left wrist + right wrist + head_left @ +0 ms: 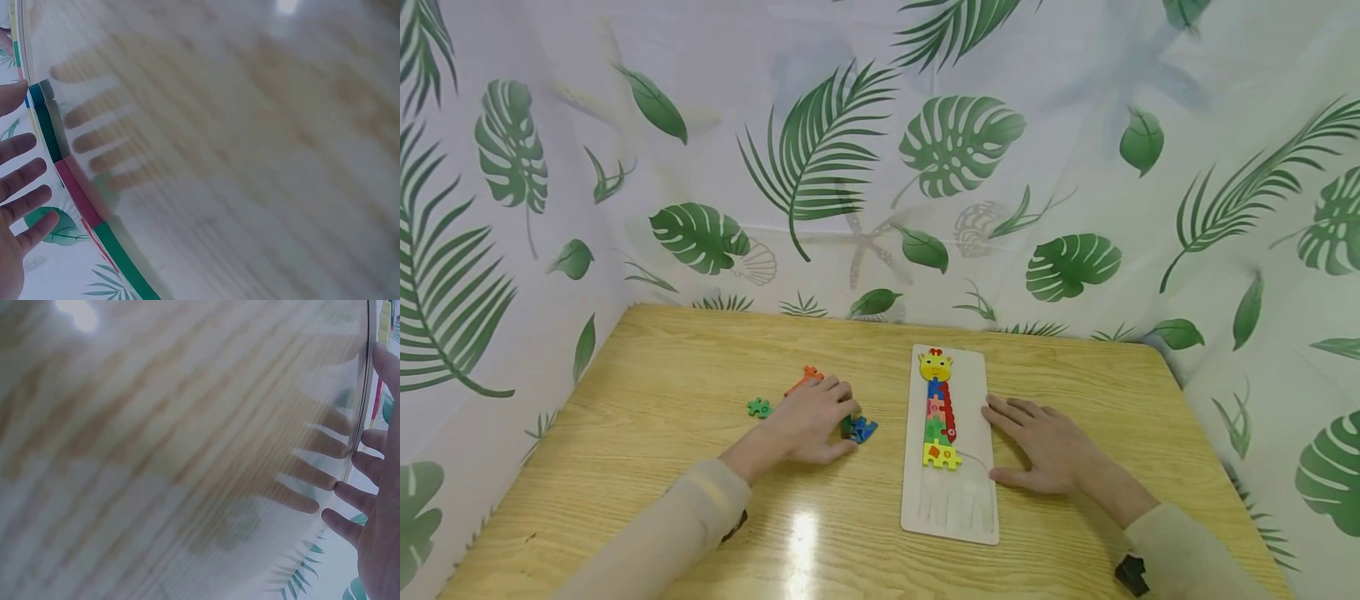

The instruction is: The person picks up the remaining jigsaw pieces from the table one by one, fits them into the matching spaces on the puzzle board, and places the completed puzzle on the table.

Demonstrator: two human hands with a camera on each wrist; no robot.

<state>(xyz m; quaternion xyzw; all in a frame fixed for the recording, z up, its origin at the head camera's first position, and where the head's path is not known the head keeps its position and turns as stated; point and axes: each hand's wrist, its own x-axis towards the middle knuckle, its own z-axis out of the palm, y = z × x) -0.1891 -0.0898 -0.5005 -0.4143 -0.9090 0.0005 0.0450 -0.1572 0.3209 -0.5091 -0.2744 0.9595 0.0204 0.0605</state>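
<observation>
My left hand (816,417) is low over a few loose puzzle pieces left of the board, its thumb and fingers spread around a blue piece (863,429). In the left wrist view, the fingers are apart and the thumb is right by the blue piece's edge (37,95). The pale wooden puzzle board (972,379) lies lengthwise, holding a partly filled giraffe: yellow head (936,367), red strip (949,412), small neck pieces and a yellow block (940,456). My right hand (1048,446) lies flat with its fingertips along the board's right edge.
A green piece (760,407) and an orange-red piece (805,381) lie on the wooden table (685,358) beside the left hand. Behind the table hangs a leaf-print cloth (850,275). The board's lower part has bare leg-shaped grooves.
</observation>
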